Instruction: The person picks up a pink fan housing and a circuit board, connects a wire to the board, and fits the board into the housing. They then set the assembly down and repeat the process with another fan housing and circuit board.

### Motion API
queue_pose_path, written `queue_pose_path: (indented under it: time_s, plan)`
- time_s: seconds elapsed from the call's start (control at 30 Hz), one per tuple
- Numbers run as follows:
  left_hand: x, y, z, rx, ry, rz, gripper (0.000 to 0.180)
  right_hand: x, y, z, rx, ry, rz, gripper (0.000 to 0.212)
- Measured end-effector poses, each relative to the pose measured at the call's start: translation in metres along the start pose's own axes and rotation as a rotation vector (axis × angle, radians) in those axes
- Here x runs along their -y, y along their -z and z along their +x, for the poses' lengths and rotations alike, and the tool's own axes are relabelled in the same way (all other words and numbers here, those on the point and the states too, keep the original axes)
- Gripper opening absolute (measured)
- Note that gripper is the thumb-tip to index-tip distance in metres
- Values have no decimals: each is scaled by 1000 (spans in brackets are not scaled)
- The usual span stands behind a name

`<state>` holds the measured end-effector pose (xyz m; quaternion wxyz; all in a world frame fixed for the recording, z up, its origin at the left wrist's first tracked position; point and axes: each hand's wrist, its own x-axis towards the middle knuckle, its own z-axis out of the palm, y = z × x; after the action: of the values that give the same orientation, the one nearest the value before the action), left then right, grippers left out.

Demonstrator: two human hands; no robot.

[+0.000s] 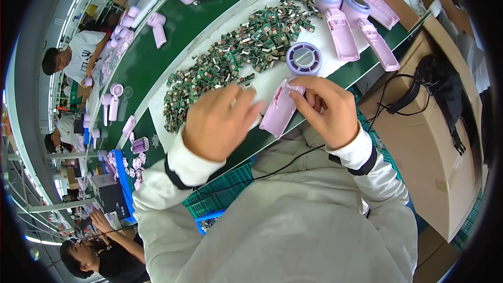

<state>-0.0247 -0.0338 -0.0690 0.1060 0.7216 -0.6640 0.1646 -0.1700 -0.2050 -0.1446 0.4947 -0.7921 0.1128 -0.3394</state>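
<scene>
An open pink handheld fan housing (pixel 280 109) lies in front of me, its hollow handle slanting toward my body. Its round head (pixel 304 60) has a lilac rim and a shiny disc. Thumb and forefinger of my right hand (pixel 331 111) close on the handle's upper end, beside a bit of red inside it. My left hand (pixel 217 121) is beside the handle, smeared by motion, so its grip does not show. Beyond it, a long heap of small green circuit boards (pixel 225 57) covers a white sheet (pixel 181 73).
Several similar fan housings (pixel 343 36) stand at the far right of the sheet. A green conveyor (pixel 178 26) with pink parts runs along the left. Cardboard box (pixel 419 147) with black cables is at my right; green crate (pixel 230 188) sits below the table edge. Co-workers sit across the conveyor.
</scene>
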Motion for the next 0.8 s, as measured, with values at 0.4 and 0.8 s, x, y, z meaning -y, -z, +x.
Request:
queue_pose_path:
  time_s: [0.4,0.8]
  plan:
    - [29,-40,9,320,116,235,15,23,-8,16,184,148,-568,27]
    - [23,-15,2,330,170,-14,16,1,5,18,236,496,-474,14]
